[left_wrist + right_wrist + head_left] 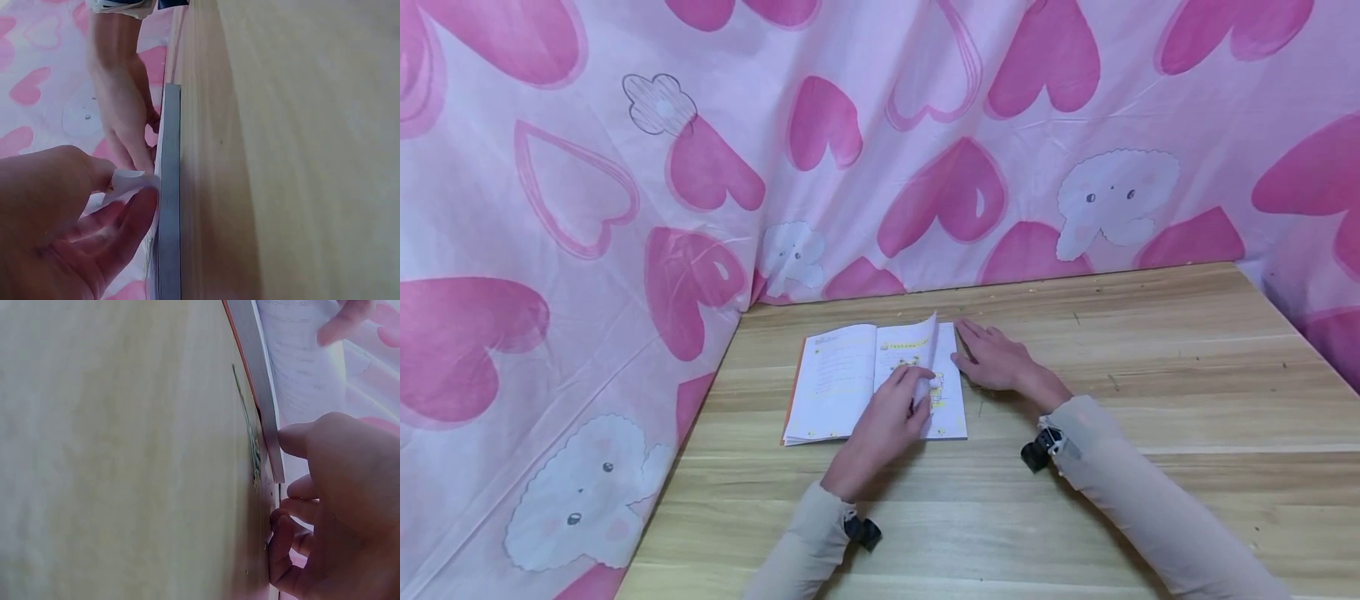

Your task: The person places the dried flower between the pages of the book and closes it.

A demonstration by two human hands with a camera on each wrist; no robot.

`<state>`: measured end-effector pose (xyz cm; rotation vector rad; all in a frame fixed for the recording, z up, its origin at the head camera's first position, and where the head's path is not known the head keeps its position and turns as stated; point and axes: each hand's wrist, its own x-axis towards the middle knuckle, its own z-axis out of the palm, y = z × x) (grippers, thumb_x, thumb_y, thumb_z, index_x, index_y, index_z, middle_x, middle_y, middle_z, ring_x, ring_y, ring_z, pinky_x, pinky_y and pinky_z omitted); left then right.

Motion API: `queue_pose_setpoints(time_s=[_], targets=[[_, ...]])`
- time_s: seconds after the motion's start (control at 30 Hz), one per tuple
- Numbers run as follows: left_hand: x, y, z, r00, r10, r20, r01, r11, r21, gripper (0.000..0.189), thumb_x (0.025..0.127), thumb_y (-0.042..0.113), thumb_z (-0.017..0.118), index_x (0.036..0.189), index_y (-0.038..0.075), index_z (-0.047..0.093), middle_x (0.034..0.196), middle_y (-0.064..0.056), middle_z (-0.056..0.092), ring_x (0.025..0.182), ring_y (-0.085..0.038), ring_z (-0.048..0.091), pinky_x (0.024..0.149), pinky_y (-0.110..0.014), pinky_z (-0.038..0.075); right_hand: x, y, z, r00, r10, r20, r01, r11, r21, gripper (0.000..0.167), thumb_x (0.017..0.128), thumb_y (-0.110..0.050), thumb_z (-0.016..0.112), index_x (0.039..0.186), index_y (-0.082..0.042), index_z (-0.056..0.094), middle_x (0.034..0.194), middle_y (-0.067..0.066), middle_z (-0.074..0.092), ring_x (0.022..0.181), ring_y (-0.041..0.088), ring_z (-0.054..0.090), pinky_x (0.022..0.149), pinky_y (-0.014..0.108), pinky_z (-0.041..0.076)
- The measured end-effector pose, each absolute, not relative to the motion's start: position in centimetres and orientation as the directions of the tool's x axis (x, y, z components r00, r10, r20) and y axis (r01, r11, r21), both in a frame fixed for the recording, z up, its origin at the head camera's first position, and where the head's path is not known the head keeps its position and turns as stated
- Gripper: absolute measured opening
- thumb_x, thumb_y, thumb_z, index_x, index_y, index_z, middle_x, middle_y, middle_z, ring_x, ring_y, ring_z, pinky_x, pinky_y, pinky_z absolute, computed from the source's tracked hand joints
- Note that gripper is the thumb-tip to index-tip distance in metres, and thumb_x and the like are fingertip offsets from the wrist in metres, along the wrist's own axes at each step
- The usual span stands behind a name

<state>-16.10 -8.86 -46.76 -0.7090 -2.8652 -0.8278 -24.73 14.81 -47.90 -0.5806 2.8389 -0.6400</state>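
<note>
An open book (pixel 837 379) with an orange cover edge lies flat on the wooden table, its pages printed with text and yellow pictures. My left hand (pixel 886 417) is over the right-hand page and pinches a page (pixel 933 337) that stands partly raised. In the left wrist view that page (pixel 128 179) curls up between thumb and fingers. At the book's right edge is my right hand (pixel 1000 360), its thumb touching the page block (pixel 265 394) in the right wrist view. The other fingers of this hand rest beyond the edge, on the table, loosely bent.
The wooden table (pixel 1150 358) extends widely to the right of the book, with small dark marks on it. A pink curtain with hearts (pixel 940 192) hangs along the back and left sides. Each sleeve carries a small black wrist camera (pixel 1037 450).
</note>
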Motion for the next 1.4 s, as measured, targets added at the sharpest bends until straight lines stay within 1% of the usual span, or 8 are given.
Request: queue_pose_setpoints(time_s=[0.2, 0.5, 0.63, 0.77, 0.9, 1.07, 1.23, 1.4], targets=[[-15.9, -10.2, -46.0, -0.917, 0.349, 0.195, 0.395, 0.719, 0.572, 0.041, 0.105, 0.017, 0.071, 0.144, 0.016, 0.06, 0.141, 0.0, 0.059, 0.095, -0.009, 0.062, 0.079, -0.02, 0.057, -24.7, 14.7, -48.1, -0.902, -0.429, -0.054, -0.362, 0.817, -0.45, 0.071, 0.114, -0.041, 0.047, 0.174, -0.012, 0.02, 0.183, 0.011, 0.016, 0.157, 0.049, 0.036, 0.109, 0.071, 0.048], [-15.9, -11.3, -44.1, -0.927, 0.294, 0.233, 0.372, 0.649, 0.663, 0.058, 0.1, 0.018, 0.079, 0.153, 0.02, 0.054, 0.131, 0.001, 0.06, 0.093, -0.013, 0.064, 0.077, -0.022, 0.059, -24.8, 14.7, -48.2, -0.902, -0.429, -0.058, -0.364, 0.825, -0.433, 0.065, 0.115, -0.042, 0.046, 0.173, -0.019, 0.029, 0.182, 0.005, 0.022, 0.142, 0.041, 0.049, 0.097, 0.061, 0.054], [-15.9, -11.5, -43.7, -0.922, 0.293, 0.252, 0.384, 0.617, 0.687, 0.059, 0.099, 0.02, 0.081, 0.152, 0.017, 0.055, 0.129, -0.002, 0.062, 0.095, -0.018, 0.066, 0.077, -0.025, 0.061, -24.8, 14.6, -48.1, -0.902, -0.427, -0.06, -0.361, 0.825, -0.435, 0.065, 0.114, -0.043, 0.046, 0.173, -0.019, 0.029, 0.182, 0.005, 0.024, 0.137, 0.038, 0.051, 0.095, 0.057, 0.054], [-15.9, -11.6, -43.4, -0.917, 0.295, 0.268, 0.396, 0.603, 0.693, 0.064, 0.097, 0.035, 0.084, 0.152, 0.018, 0.057, 0.13, -0.002, 0.063, 0.097, -0.018, 0.068, 0.08, -0.03, 0.062, -24.7, 14.7, -48.2, -0.902, -0.428, -0.056, -0.362, 0.821, -0.44, 0.065, 0.114, -0.042, 0.046, 0.172, -0.019, 0.03, 0.182, 0.005, 0.024, 0.138, 0.038, 0.051, 0.097, 0.058, 0.054], [-15.8, -11.8, -43.1, -0.923, 0.286, 0.258, 0.383, 0.61, 0.693, 0.075, 0.088, 0.053, 0.088, 0.151, 0.026, 0.057, 0.136, 0.005, 0.063, 0.102, -0.013, 0.066, 0.084, -0.035, 0.062, -24.7, 14.8, -48.2, -0.902, -0.428, -0.048, -0.367, 0.823, -0.434, 0.064, 0.114, -0.041, 0.047, 0.172, -0.019, 0.03, 0.181, 0.005, 0.025, 0.136, 0.037, 0.051, 0.093, 0.055, 0.054], [-15.6, -12.0, -42.8, -0.929, 0.281, 0.243, 0.369, 0.626, 0.687, 0.082, 0.082, 0.063, 0.089, 0.151, 0.033, 0.056, 0.136, 0.009, 0.062, 0.103, -0.014, 0.064, 0.086, -0.045, 0.062, -24.6, 14.7, -48.1, -0.903, -0.429, -0.041, -0.371, 0.822, -0.433, 0.064, 0.114, -0.041, 0.047, 0.172, -0.019, 0.031, 0.181, 0.005, 0.026, 0.132, 0.035, 0.052, 0.088, 0.051, 0.054], [-15.5, -12.1, -42.4, -0.928, 0.264, 0.264, 0.373, 0.654, 0.658, 0.076, 0.088, 0.065, 0.082, 0.151, 0.029, 0.059, 0.139, 0.006, 0.062, 0.104, -0.016, 0.063, 0.088, -0.046, 0.062, -24.5, 14.7, -48.0, -0.903, -0.427, -0.045, -0.367, 0.823, -0.433, 0.064, 0.114, -0.042, 0.047, 0.172, -0.019, 0.03, 0.181, 0.004, 0.026, 0.135, 0.036, 0.051, 0.093, 0.055, 0.054], [-15.5, -12.4, -41.7, -0.9, 0.265, 0.347, 0.422, 0.73, 0.537, 0.056, 0.099, 0.043, 0.077, 0.148, 0.022, 0.062, 0.141, 0.002, 0.062, 0.105, -0.013, 0.063, 0.086, -0.033, 0.06, -24.5, 14.7, -48.0, -0.906, -0.421, -0.05, -0.36, 0.825, -0.436, 0.065, 0.114, -0.042, 0.046, 0.172, -0.019, 0.029, 0.181, 0.004, 0.025, 0.14, 0.037, 0.049, 0.098, 0.059, 0.053]])
